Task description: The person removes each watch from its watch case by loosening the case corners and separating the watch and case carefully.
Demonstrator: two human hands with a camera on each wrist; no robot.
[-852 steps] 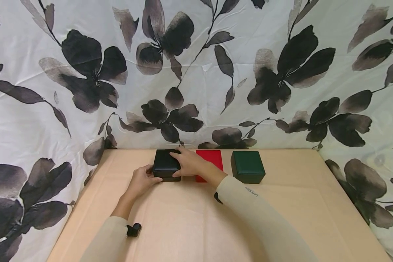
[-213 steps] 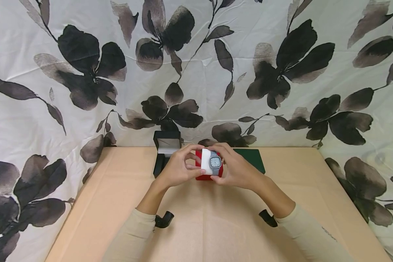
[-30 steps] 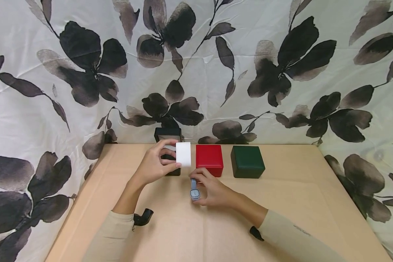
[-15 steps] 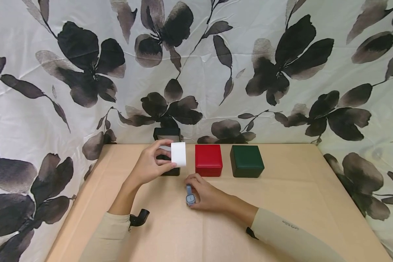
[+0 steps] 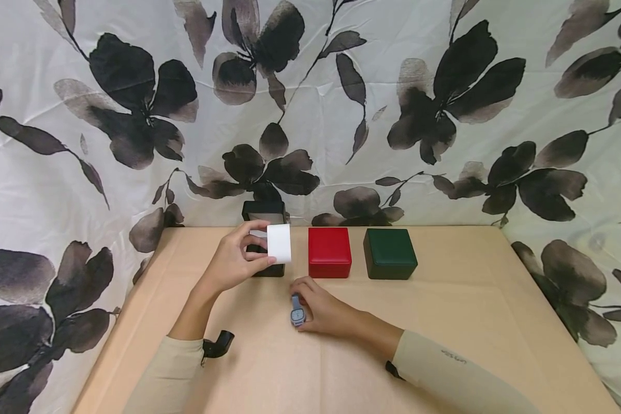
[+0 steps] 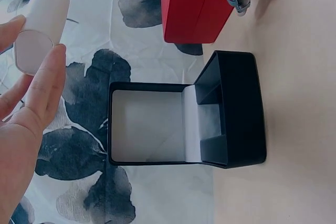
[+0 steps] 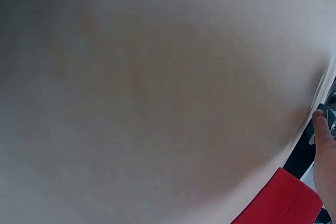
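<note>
Your left hand (image 5: 232, 260) pinches a smooth white cylindrical cushion (image 5: 280, 244) near the open black rectangular box (image 6: 242, 109), while your right hand (image 5: 325, 309) grips a small square-faced, blue-strapped watch (image 5: 298, 315) on your side of the closed glossy red box (image 5: 329, 253).

The left grip (image 5: 231, 261) and the right grip (image 5: 323, 306) both pinch, forearms (image 5: 199, 310) angled inward.

A tabletop recording set: creased floral fabric backdrop (image 5: 336, 138) behind and beside a beige table (image 5: 352, 368), black wrist camera (image 5: 220, 344).
</note>
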